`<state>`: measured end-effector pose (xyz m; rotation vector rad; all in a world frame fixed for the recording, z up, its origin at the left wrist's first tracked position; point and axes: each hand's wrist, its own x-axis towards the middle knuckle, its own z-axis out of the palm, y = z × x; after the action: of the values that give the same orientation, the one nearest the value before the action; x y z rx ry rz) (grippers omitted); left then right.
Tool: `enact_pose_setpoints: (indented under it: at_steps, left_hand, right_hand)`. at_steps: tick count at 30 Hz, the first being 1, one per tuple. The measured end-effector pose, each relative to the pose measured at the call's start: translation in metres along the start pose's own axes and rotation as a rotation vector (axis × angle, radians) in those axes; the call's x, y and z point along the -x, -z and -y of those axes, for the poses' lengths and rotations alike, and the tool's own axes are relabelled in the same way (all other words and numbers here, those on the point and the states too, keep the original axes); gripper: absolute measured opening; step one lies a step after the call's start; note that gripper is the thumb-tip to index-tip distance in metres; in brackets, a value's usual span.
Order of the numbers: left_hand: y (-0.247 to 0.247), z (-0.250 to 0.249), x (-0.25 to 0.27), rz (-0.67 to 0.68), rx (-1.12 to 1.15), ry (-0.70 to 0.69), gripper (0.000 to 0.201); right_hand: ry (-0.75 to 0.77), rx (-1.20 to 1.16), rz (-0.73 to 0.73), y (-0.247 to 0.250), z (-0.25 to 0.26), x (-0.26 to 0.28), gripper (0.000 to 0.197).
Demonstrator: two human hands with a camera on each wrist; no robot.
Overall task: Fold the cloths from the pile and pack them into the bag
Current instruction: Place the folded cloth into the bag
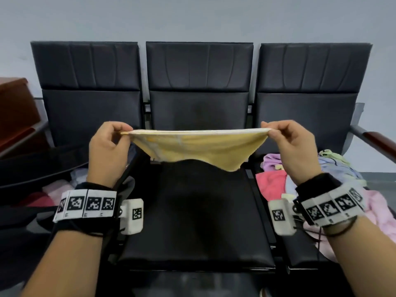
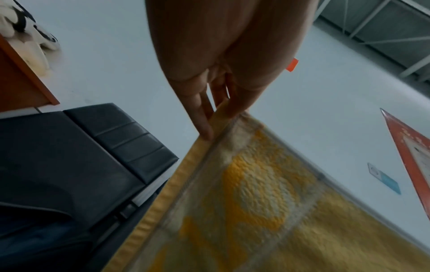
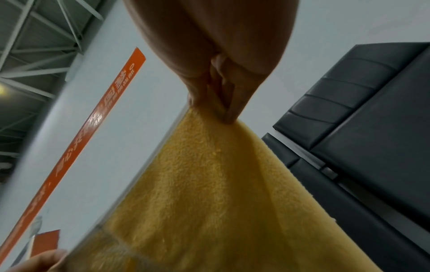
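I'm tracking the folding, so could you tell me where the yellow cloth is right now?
In the head view the yellow cloth hangs mid-frame above the middle seat, stretched between the left hand and right hand.

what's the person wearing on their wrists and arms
Both forearms are bare, with no sleeves. Each wrist carries a black strap with a white band of square black-and-white coded markers: left wristband, right wristband. A white box-shaped camera unit with one such marker sits on the inner side of each wrist, left and right. Thin dark cords hang by the straps. No rings or gloves show.
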<state>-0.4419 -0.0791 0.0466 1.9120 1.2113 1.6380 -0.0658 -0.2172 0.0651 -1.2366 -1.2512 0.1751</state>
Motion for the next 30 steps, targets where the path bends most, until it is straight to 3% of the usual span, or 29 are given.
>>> enact_pose_setpoints:
  at_steps: [3,9,14,17,20,23,30]
  left_hand:
    - [0.004,0.019,0.025,0.112,-0.070,0.021,0.019]
    - [0.001,0.062,0.077,0.629,-0.288,0.281,0.031]
    - [0.001,0.080,0.106,0.887,-0.277,0.446,0.028]
    - [-0.003,0.088,0.112,0.873,-0.270,0.518,0.014]
    - [-0.012,0.098,0.115,0.794,-0.272,0.547,0.008]
    - [-0.025,0.108,0.119,0.718,-0.269,0.573,0.011]
    - [-0.045,0.134,0.111,0.663,-0.345,0.579,0.016]
  right_hand:
    - [-0.092,0.019,0.090,0.004,-0.020,0.042,0.019]
    - [-0.376,0.144,0.503,0.010,-0.076,0.102,0.020]
    - [-0.516,0.144,0.695,0.016,-0.100,0.117,0.016]
    - [-0.562,0.137,0.682,0.014,-0.112,0.121,0.012]
    - [-0.573,0.169,0.549,0.002,-0.128,0.123,0.011]
    - [-0.570,0.224,0.440,-0.014,-0.142,0.124,0.012]
    - [-0.550,0.344,0.358,-0.045,-0.168,0.104,0.009]
